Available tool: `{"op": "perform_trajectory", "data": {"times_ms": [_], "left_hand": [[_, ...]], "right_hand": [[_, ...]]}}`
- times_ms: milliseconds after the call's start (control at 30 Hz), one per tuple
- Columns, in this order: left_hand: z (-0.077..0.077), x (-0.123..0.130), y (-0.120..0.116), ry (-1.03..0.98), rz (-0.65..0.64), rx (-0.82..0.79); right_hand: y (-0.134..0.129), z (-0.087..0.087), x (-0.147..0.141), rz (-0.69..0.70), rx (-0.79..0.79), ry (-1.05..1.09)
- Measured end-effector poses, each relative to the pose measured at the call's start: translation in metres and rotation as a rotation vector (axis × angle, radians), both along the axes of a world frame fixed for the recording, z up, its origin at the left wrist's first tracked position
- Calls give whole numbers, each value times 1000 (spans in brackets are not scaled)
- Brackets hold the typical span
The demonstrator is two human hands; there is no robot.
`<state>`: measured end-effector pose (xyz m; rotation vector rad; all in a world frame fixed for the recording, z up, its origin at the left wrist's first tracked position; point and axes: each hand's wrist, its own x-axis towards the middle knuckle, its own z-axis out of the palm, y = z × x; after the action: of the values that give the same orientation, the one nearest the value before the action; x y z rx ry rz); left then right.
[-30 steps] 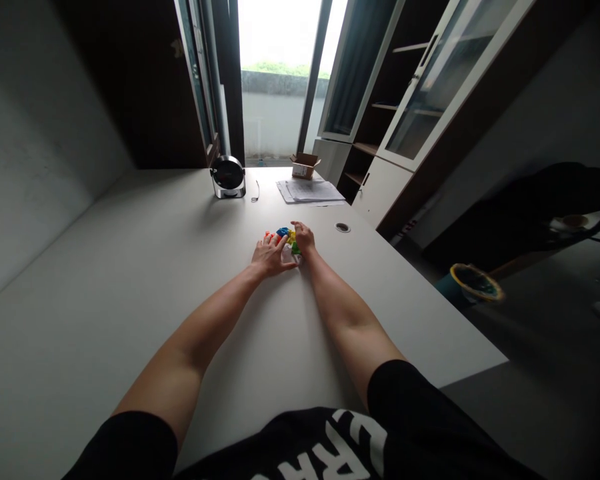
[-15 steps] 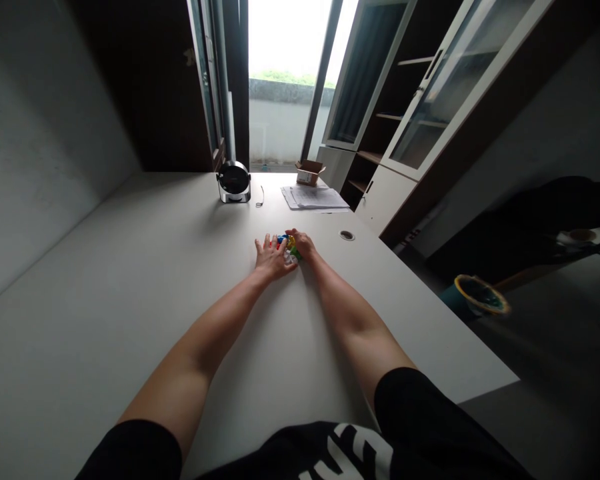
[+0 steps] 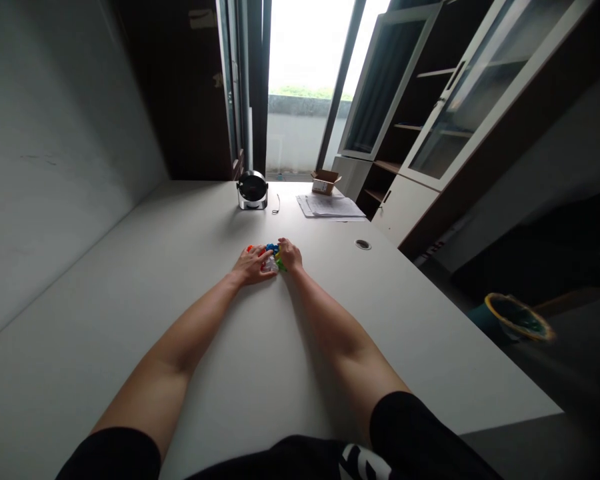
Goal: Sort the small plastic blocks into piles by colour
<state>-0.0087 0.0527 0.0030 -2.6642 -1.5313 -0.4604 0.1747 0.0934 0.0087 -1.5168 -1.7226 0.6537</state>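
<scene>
A pile of small coloured pieces [image 3: 271, 264] sits on the white table; blue, white-clear, yellow, green and orange-red ones show, too small to name. My left hand [image 3: 251, 265] curves round the pile's left side, fingers bent over the red pieces and thumb along the near edge. On the right side, my right hand [image 3: 291, 255] is closed against the yellow and green pieces, its fingertips partly hidden. Both hands rest low at the table top, close together.
Beyond the hands stand a small round black fan-like device [image 3: 253, 189], a thin cord [image 3: 277, 204], papers [image 3: 333, 207] and an open cardboard box [image 3: 325, 181]. A cable hole [image 3: 363, 245] lies to the right. A bin [image 3: 517, 317] stands on the floor past the table's right edge.
The view has shifted, so the table scene sits further right and lower. Both hands and the pieces have moved left across the table. My left fingers, spread before, now curl round the pieces.
</scene>
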Motion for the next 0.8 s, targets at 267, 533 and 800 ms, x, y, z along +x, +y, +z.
{"op": "perform_trajectory", "data": {"times_ms": [267, 533, 800], "left_hand": [[3, -130, -26, 40, 19, -21], [6, -212, -50, 35, 119, -4], [5, -210, -55, -8, 281, 100]], "right_hand": [[-17, -2, -126, 86, 38, -169], [-31, -11, -222, 172, 71, -123], [-12, -11, -224, 220, -4, 260]]}}
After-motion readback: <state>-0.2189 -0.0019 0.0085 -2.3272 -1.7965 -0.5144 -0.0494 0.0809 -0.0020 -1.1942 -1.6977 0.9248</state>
